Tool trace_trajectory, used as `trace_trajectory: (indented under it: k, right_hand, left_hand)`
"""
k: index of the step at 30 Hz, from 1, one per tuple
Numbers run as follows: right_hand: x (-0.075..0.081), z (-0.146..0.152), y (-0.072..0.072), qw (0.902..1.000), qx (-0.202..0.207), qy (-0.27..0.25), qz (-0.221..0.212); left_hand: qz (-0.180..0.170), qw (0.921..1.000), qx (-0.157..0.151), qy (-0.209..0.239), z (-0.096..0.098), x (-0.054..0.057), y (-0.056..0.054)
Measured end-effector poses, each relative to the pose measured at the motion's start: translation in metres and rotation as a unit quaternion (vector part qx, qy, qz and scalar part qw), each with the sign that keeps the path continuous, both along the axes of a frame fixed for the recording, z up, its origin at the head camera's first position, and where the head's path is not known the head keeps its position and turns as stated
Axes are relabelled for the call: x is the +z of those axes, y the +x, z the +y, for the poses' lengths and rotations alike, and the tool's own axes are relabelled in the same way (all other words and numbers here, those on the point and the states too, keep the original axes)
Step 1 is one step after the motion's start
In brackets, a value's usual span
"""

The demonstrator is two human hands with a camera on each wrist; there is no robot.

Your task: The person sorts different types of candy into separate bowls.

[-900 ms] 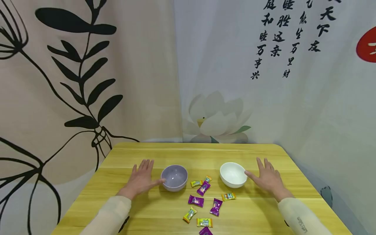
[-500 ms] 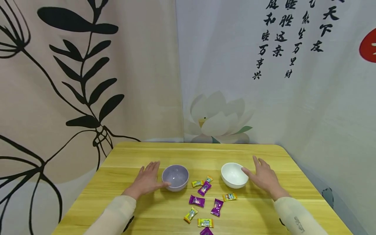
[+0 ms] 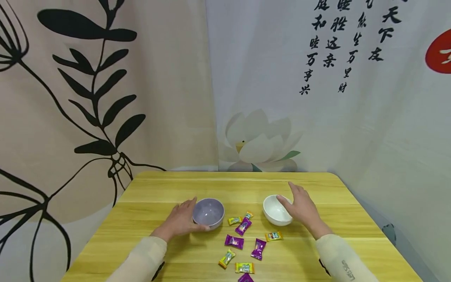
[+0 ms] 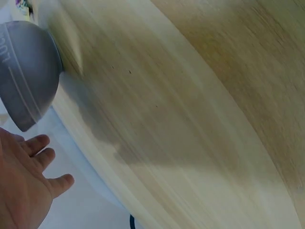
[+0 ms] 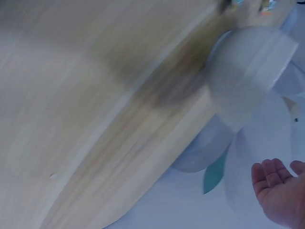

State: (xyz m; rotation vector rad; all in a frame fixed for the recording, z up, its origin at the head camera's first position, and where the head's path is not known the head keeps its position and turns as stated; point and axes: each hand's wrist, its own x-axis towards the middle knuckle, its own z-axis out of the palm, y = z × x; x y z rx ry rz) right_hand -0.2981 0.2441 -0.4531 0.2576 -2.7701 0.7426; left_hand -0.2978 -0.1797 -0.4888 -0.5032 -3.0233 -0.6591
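Note:
On the left half of the table a purple bowl (image 3: 208, 213) stands upright, its grey-looking outer wall (image 4: 31, 71) filling the corner of the left wrist view. My left hand (image 3: 181, 222) is right beside it, thumb along the near side and fingers by the left rim, grasping nothing. A white bowl (image 3: 275, 211) stands to the right, also upright and with nothing in it. My right hand (image 3: 302, 207) reaches over its right edge, thumb overlapping the rim in the head view. In the right wrist view, the fingers (image 5: 271, 174) are extended, apart from the white bowl.
Between and in front of the bowls lie several wrapped candies, among them a purple one (image 3: 234, 242) and a yellow one (image 3: 244, 268). The wooden table (image 3: 176, 180) ends at a fabric backdrop (image 3: 176, 117) printed with plants and writing.
My left hand has moved right, up against the purple bowl. My right hand has moved left, from beside the white bowl to over its right edge. The bowls and candies stay put.

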Motion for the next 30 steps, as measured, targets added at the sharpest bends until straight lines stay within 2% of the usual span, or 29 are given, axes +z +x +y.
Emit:
trace_trajectory:
  k: [6,13,22,27,30]
  right_hand:
    - [0.003,-0.028,0.006,0.9984,0.027,-0.041,0.027]
    - [0.005,-0.068,0.023,0.9943,0.062,-0.076,0.042]
    - [-0.012,-0.101,0.045,0.9886,0.122,-0.086,-0.017]
    - [-0.023,-0.110,0.050,0.9815,0.165,-0.075,-0.060]
    - [-0.029,-0.113,0.053,0.9785,0.176,-0.062,-0.087]
  left_hand:
    - [-0.002,1.0000,-0.004,0.000,0.004,-0.003,0.001]
    - [-0.011,0.9998,-0.006,0.017,0.007,-0.003,0.003]
    - [-0.008,0.9995,0.006,0.029,0.009,-0.005,0.002]
    - [-0.015,0.9991,0.011,0.038,0.010,-0.005,0.001]
    - [-0.020,0.9988,0.014,0.043,0.010,-0.005,0.000]
